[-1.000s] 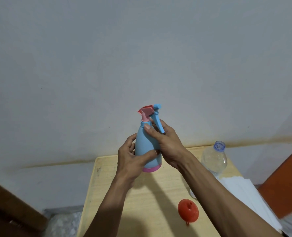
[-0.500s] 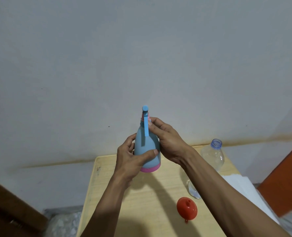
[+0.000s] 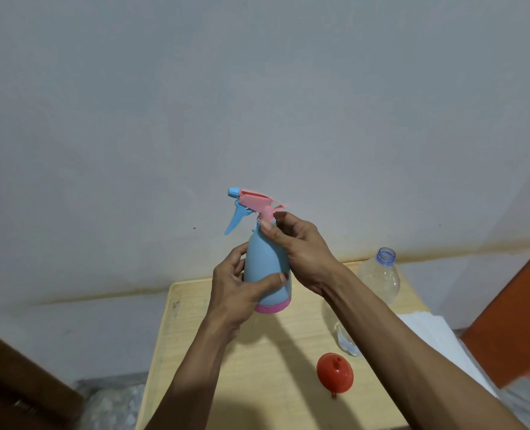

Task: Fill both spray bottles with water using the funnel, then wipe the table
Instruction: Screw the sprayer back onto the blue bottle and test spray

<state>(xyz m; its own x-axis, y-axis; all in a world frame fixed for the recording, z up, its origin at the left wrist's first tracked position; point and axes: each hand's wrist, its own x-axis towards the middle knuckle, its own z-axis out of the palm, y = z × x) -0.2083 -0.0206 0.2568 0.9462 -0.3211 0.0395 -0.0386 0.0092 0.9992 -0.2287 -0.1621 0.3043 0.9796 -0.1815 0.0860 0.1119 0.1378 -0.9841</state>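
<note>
Left hand wraps the body of the light-blue plastic spray bottle with pink base band: thumb across the front low down, fingers curled round the far side. Bottle held upright, lifted clear of the pale wooden table.

Right hand pinches the bottle neck just under the pink trigger head with blue nozzle and lever; thumb and fingertips close narrowly on the collar. Nozzle points away from the right hand, toward the left side.

Below and right of the grip: red plastic funnel lying on the table, spout end toward the camera. Clear plastic water bottle with blue threaded neck, uncapped, is just behind the right forearm. Its lower part is hidden by the arm; only a clear bit shows under the forearm, water level not readable. White cloth at the right table edge, partly covered by the forearm.

Second spray bottle not visible. Left fingers behind the bottle are hidden.

Room: plain grey-white wall behind the table, orange panel far right, dark wood edge lower left.
</note>
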